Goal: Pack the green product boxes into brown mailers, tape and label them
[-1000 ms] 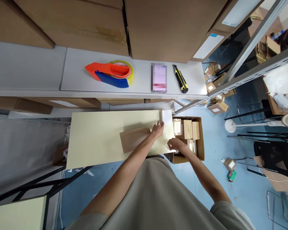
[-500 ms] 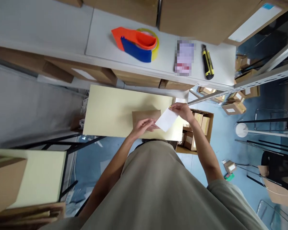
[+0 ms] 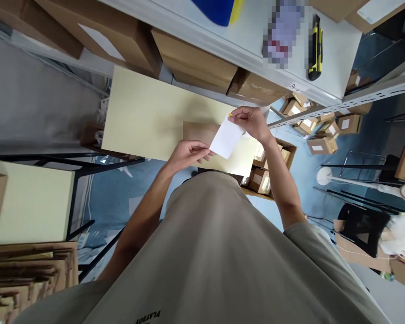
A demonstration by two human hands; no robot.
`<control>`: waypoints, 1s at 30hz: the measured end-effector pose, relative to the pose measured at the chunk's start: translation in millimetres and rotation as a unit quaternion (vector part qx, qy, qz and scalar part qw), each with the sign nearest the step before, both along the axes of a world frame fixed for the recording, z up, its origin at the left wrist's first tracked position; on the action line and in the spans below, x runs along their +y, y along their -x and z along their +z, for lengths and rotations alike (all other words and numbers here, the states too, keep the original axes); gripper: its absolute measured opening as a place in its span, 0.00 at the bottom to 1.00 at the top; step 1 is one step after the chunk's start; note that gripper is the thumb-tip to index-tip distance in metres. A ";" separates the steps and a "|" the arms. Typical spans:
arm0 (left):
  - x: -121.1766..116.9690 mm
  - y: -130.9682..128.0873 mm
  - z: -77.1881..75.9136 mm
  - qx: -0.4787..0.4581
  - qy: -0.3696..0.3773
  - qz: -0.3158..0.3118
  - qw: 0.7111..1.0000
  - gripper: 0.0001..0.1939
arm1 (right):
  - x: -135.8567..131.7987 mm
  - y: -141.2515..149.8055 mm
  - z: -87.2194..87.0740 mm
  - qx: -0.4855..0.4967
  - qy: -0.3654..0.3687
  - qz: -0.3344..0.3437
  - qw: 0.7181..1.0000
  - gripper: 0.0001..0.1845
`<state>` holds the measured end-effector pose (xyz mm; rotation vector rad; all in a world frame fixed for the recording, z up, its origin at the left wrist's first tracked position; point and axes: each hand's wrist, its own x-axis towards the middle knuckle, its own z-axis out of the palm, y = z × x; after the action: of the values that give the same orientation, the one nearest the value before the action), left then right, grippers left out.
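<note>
A blank white label (image 3: pixel 227 138) is stretched at a slant between my two hands, above a pale yellow table (image 3: pixel 138 112). My right hand (image 3: pixel 251 122) pinches its upper corner, where a small yellow bit shows at the fingertips. At the lower left corner, the fingertips of my left hand (image 3: pixel 187 154) close on the label's edge. Behind the label and partly hidden by it, a small brown cardboard box (image 3: pixel 199 131) lies on the table.
A shelf (image 3: pixel 249 42) above the table carries a yellow-black utility knife (image 3: pixel 315 49), a blurred-out object and part of a blue tape dispenser (image 3: pixel 219 10). An open carton (image 3: pixel 292 157) with small boxes stands right of the table. Folded cardboard (image 3: pixel 33 274) is stacked at lower left.
My left hand has brought its fingers together at the label's lower corner, where they were looser before. The view has shifted, so shelf and table appear higher.
</note>
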<state>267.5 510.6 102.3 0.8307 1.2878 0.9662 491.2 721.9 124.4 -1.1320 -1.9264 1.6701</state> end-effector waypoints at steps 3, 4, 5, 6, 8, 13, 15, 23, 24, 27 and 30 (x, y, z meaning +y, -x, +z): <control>-5.1 -2.8 5.9 0.011 -0.014 -0.007 1.000 0.30 | -3.4 -1.0 3.0 0.004 -0.003 0.007 1.000 0.22; -6.9 -3.5 7.9 0.013 -0.019 -0.005 1.000 0.30 | -5.0 -1.4 3.2 0.006 -0.002 0.008 1.000 0.21; -8.7 -4.1 9.9 0.015 -0.023 -0.002 1.000 0.29 | -6.9 -1.8 3.1 0.007 -0.001 0.007 1.000 0.21; -10.5 -4.6 11.9 0.016 -0.025 0.002 1.000 0.29 | -9.0 -2.0 2.9 0.008 -0.001 0.007 1.000 0.20; -14.1 -5.4 15.9 0.013 -0.024 0.009 1.000 0.28 | -13.5 -2.2 2.1 0.013 0.000 0.006 1.000 0.20; -21.1 -7.2 23.3 0.008 -0.012 0.023 1.000 0.28 | -23.1 -2.4 2.8 0.024 -0.004 0.001 1.000 0.21; -23.1 -8.2 23.7 0.009 -0.013 0.027 1.000 0.28 | -24.7 -3.0 3.0 0.026 -0.005 0.003 1.000 0.22; -26.5 -14.3 18.4 0.029 -0.041 0.030 0.998 0.30 | -37.9 3.9 -4.3 -0.034 -0.122 -0.006 0.992 0.20; -26.5 -15.3 17.4 0.033 -0.043 0.039 0.998 0.30 | -45.5 5.9 -2.8 -0.049 -0.145 -0.007 0.988 0.18; -27.2 -17.3 13.5 0.048 -0.048 0.068 0.995 0.30 | -77.7 10.7 7.7 -0.058 -0.155 0.036 0.986 0.14; -29.4 -17.2 8.7 0.063 -0.053 0.087 0.993 0.29 | -113.1 13.5 21.0 -0.027 -0.120 0.075 0.990 0.15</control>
<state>284.7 481.2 111.0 0.8835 1.4445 1.1429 477.6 608.8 145.4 -0.9684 -2.2252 1.4411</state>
